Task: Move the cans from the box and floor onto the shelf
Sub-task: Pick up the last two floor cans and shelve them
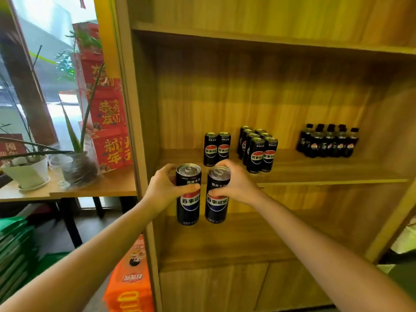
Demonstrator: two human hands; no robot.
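My left hand (pixel 164 188) grips a tall black cola can (pixel 188 206) around its upper half. My right hand (pixel 236 183) grips a second black can (pixel 217 204) the same way. Both cans are upright, side by side, in the air just in front of the wooden shelf (pixel 315 174). On that shelf stand two black cans (pixel 216 148) right behind my hands, and a double row of several more cans (pixel 258 149) to their right. No box or floor cans are in view.
A pack of small dark cola bottles (pixel 328 141) stands at the shelf's right. A lower shelf board (pixel 225 248) sits below. Left of the cabinet are a table with potted plants (pixel 74 163), red boxes (pixel 108 122), and an orange carton (pixel 131 280) on the floor.
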